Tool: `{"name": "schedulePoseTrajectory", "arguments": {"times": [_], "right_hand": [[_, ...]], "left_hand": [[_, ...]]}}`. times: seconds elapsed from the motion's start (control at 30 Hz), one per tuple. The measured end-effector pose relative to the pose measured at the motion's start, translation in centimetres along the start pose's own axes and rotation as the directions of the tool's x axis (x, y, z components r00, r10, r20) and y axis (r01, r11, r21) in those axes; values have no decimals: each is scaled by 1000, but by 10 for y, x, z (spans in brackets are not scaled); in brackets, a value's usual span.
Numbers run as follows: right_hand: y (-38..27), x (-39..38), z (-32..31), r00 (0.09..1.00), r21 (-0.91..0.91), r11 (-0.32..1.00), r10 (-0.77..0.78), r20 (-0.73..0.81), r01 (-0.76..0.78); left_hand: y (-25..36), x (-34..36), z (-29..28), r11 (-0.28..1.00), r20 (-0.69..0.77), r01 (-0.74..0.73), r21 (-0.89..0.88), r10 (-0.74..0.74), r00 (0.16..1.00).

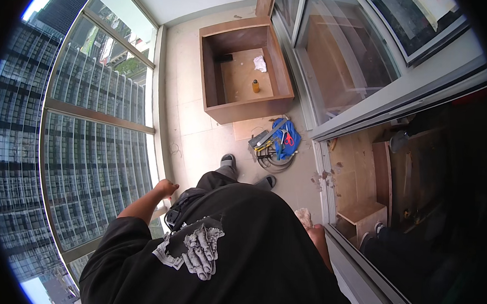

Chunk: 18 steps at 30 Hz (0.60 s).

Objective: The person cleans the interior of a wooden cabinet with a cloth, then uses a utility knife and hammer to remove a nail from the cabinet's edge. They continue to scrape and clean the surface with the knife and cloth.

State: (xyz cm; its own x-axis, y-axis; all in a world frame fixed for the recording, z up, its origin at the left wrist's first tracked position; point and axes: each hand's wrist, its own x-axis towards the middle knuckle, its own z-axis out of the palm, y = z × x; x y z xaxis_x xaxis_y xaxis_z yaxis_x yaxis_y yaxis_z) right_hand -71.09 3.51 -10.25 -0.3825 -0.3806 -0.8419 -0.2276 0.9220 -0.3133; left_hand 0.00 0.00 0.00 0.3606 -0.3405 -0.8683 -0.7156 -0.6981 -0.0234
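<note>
In the head view, a wooden box [249, 109] stands open side up on the floor [193, 116]. The left hand [168, 188] is on the near side of the box and to its left, beside the window [97, 114], its fingers bent; how far they are open, or whether they hold anything, I cannot tell. The right hand [317, 233], partly hidden by the shirt [260, 246], is nearer than the box and to its right, closed on a pale cloth [304, 216]. Inside the box are an orange bottle [255, 87] and a crumpled white piece [259, 63]. Just in front of the box lie a blue bag [293, 129], red-handled scissors [289, 139] and a coiled hose [276, 167].
</note>
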Motion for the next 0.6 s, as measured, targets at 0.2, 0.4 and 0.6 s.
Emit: {"name": "schedulePoseTrajectory", "arguments": {"times": [0.2,0.4,0.6], "right_hand": [[-29,46,21,982,-7,999,-48,180,50],[-86,31,63,990,90,990,-115,82,107],[-153,4,102,990,79,996,-48,132,38]], "left_hand": [[-58,-5,18,986,125,7,169,-29,992],[-128,10,20,1000,273,-26,15,21,962],[-143,97,-30,999,38,33,4,-34,999]]}}
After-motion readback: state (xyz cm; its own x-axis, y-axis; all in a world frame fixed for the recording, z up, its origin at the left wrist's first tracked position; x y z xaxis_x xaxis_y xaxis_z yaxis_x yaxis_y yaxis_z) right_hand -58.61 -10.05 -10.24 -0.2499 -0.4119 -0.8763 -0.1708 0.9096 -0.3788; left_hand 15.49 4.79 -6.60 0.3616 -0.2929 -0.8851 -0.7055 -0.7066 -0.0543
